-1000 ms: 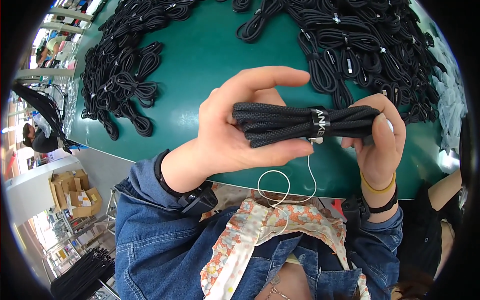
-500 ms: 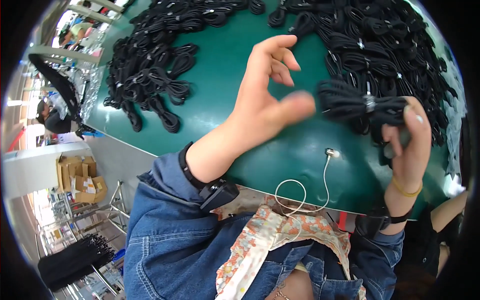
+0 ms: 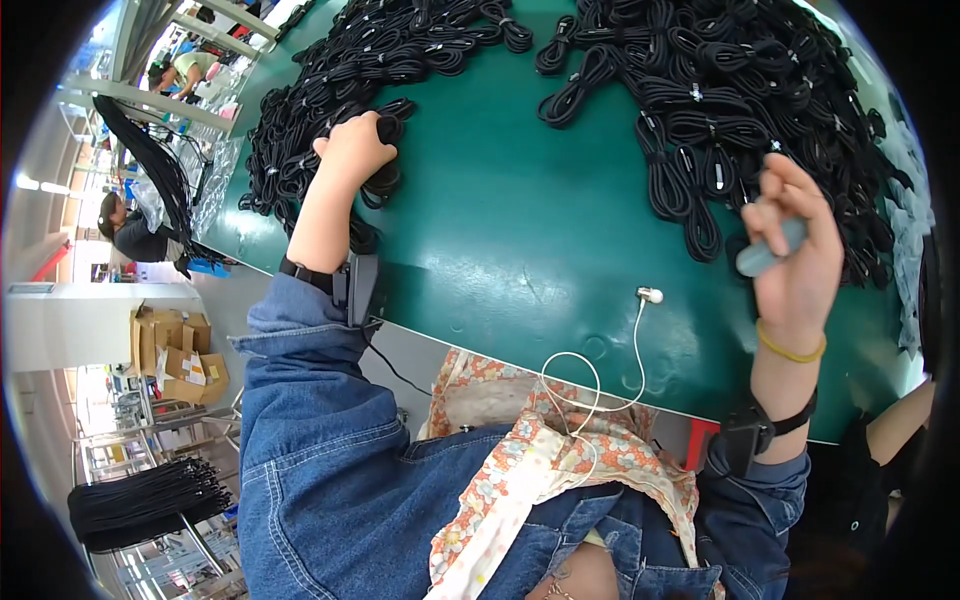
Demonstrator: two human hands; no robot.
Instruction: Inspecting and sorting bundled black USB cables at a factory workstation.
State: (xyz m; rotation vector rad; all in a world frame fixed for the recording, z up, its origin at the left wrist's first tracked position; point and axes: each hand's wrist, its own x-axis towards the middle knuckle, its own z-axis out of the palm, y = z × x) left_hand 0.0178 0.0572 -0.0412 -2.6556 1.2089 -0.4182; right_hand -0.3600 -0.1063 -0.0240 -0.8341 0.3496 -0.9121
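Left hand (image 3: 352,150) has moved onto the left pile of black cable bundles (image 3: 290,150); can't tell its grip. Right hand (image 3: 800,230) clasps a grey oval piece (image 3: 768,258) beside the right pile (image 3: 690,100).

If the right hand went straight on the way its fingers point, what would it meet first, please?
Probably the right-hand heap of bundled black cables, though how high the right hand hovers is unclear.

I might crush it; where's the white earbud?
Head view: the white earbud lies right of centre on the green tabletop, left of the right hand.
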